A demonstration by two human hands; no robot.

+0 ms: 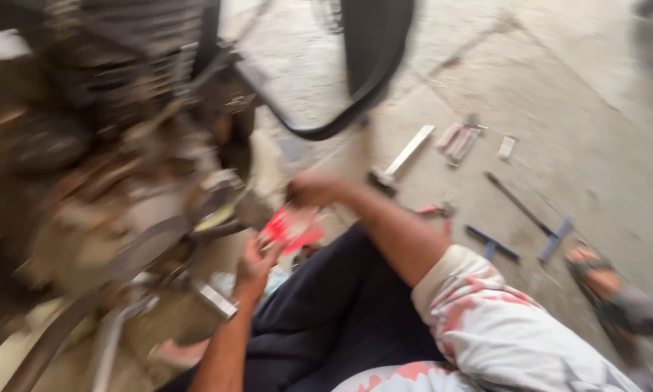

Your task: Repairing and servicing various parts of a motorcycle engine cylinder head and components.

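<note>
Frame is motion-blurred, so take the fine detail loosely. Your left hand is closed around the lower edge of a small red packet, fingers wrapped up from below. Your right hand sits at the packet's top edge, pinched on it or just touching; the blur won't let me say which. So the packet lies between your two hands, left below, right above, its long axis tilted up and to the right. Both hands are on it, neither nearer. It hangs just above your dark trouser leg, right beside the motorcycle engine. Well apart on the concrete floor: a hammer and a T-handle wrench. Someone else's sandalled foot is at the right edge.
</note>
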